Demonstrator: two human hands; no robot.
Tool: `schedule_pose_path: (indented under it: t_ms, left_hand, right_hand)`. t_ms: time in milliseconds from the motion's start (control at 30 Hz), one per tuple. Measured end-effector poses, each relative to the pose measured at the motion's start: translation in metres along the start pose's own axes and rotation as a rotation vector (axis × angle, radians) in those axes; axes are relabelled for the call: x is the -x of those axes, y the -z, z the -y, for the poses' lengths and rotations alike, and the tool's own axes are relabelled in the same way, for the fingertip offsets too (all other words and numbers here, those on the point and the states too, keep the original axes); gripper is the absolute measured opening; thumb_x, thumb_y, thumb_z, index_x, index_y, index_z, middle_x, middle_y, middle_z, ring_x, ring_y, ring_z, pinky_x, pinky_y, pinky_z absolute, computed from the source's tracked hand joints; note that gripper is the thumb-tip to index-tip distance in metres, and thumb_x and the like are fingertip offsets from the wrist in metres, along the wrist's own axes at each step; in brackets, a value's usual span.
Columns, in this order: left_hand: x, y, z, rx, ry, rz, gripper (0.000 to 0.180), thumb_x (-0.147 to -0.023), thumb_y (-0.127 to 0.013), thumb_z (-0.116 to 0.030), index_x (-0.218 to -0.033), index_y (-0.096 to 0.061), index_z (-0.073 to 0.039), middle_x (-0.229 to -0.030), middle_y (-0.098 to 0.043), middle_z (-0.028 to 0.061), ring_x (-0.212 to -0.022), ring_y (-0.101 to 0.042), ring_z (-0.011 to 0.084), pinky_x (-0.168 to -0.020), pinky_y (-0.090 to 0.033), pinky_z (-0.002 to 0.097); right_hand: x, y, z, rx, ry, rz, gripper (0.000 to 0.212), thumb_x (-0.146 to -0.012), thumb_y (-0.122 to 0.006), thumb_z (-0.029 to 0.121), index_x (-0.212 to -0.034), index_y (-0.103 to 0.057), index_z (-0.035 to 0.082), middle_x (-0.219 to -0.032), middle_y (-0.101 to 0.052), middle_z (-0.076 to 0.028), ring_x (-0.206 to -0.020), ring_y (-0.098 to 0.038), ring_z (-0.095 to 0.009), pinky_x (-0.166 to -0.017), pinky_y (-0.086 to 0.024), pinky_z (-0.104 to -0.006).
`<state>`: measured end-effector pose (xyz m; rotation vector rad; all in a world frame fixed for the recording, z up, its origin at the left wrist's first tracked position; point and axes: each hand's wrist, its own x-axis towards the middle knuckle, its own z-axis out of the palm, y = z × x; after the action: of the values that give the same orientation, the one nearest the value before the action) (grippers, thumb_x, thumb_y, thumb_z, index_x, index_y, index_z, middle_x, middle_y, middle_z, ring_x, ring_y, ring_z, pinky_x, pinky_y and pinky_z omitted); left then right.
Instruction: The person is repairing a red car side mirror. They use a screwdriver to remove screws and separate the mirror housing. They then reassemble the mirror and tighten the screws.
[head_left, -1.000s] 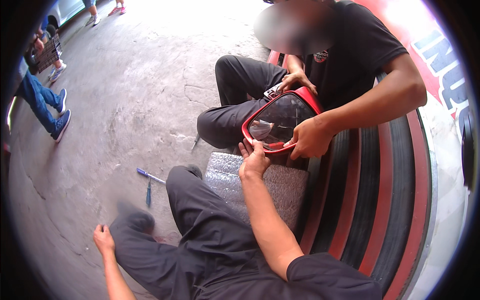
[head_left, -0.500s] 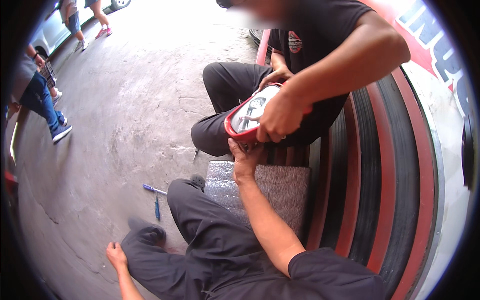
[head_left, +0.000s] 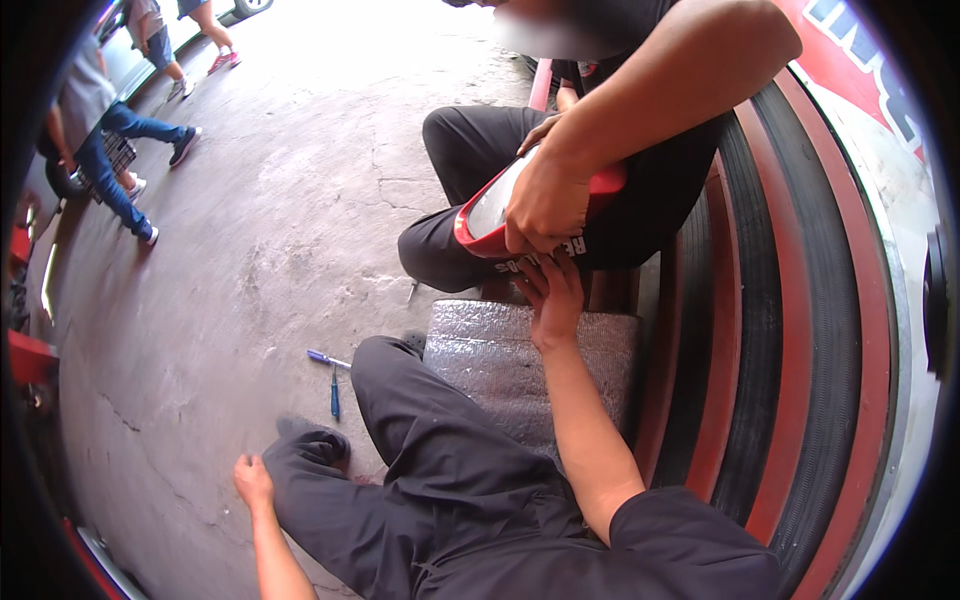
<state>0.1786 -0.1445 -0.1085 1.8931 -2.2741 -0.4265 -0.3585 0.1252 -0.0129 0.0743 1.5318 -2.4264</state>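
Observation:
My right hand (head_left: 556, 305) reaches forward with its fingers stretched and apart. Its fingertips are just under a co-worker's hand (head_left: 548, 200), at the lower edge of a red-framed headlight (head_left: 484, 242); whether they touch it I cannot tell. The co-worker holds this headlight over the lap, its pale lens partly covered by that hand. My left hand (head_left: 254, 482) lies against my left leg, fingers curled in, with nothing visible in it.
A silver foil-covered block (head_left: 490, 350) stands between us. On the concrete lie a blue-and-white pen-like tool (head_left: 326, 358) and a blue-handled screwdriver (head_left: 335, 398). Red bars with black strips (head_left: 745, 350) run along the right. People walk at the upper left beside a vehicle.
My right hand has come away from under the headlight and moved right, fingers now spread. The co-worker has tilted the headlight, so less lens shows. Passers-by have stepped along on the left.

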Motion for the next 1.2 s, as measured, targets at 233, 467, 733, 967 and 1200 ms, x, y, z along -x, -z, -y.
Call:
schedule_pose_path:
  t_ms: [233,467,733,967,1200]
  left_hand:
    - [0.018,0.008,-0.030,0.049,0.058,-0.030,0.032,-0.092,-0.062,-0.025,-0.097,-0.069,0.006,-0.094,-0.069,0.0316,-0.092,-0.064,0.0519,-0.081,-0.049,0.0561]
    - [0.057,0.038,-0.098,-0.244,0.368,0.253,0.080,-0.090,-0.073,-0.035,-0.156,-0.037,-0.007,-0.157,-0.039,0.0238,-0.138,-0.046,0.0460,-0.111,-0.044,0.0528]
    - [0.042,0.033,-0.084,-0.344,0.364,0.117,0.047,-0.091,-0.068,-0.031,-0.127,-0.065,-0.001,-0.128,-0.065,0.0198,-0.121,-0.058,0.0401,-0.101,-0.048,0.0491]
    - [0.017,0.019,-0.055,-0.405,0.332,0.154,0.055,-0.090,-0.068,-0.038,-0.126,-0.066,0.005,-0.128,-0.065,0.0282,-0.123,-0.059,0.0432,-0.107,-0.045,0.0511]
    - [-0.011,0.029,-0.117,-0.305,0.275,0.173,0.047,-0.088,-0.065,-0.034,-0.115,-0.071,0.005,-0.119,-0.069,0.0268,-0.118,-0.061,0.0439,-0.102,-0.047,0.0499]
  right_hand:
    - [0.058,0.058,-0.075,1.257,0.411,0.423,0.050,-0.097,-0.069,0.035,-0.135,-0.059,0.005,-0.141,-0.055,-0.017,-0.133,-0.052,-0.032,-0.113,-0.040,-0.0510]
    - [0.050,0.072,-0.119,1.676,0.598,0.272,0.065,-0.084,-0.067,0.039,-0.139,-0.051,0.009,-0.152,-0.041,-0.020,-0.145,-0.035,-0.038,-0.120,-0.021,-0.0649]
    - [0.053,0.066,-0.120,1.716,0.658,0.260,0.066,-0.082,-0.065,0.040,-0.139,-0.046,0.012,-0.151,-0.041,-0.019,-0.143,-0.037,-0.040,-0.119,-0.023,-0.0663]
    - [0.055,0.073,-0.131,1.719,0.625,0.296,0.078,-0.081,-0.063,0.038,-0.150,-0.036,0.014,-0.158,-0.036,-0.021,-0.150,-0.030,-0.042,-0.122,-0.020,-0.0653]
    - [0.052,0.065,-0.127,1.756,0.714,0.286,0.073,-0.082,-0.061,0.037,-0.147,-0.039,0.013,-0.154,-0.039,-0.020,-0.145,-0.036,-0.042,-0.118,-0.024,-0.0669]
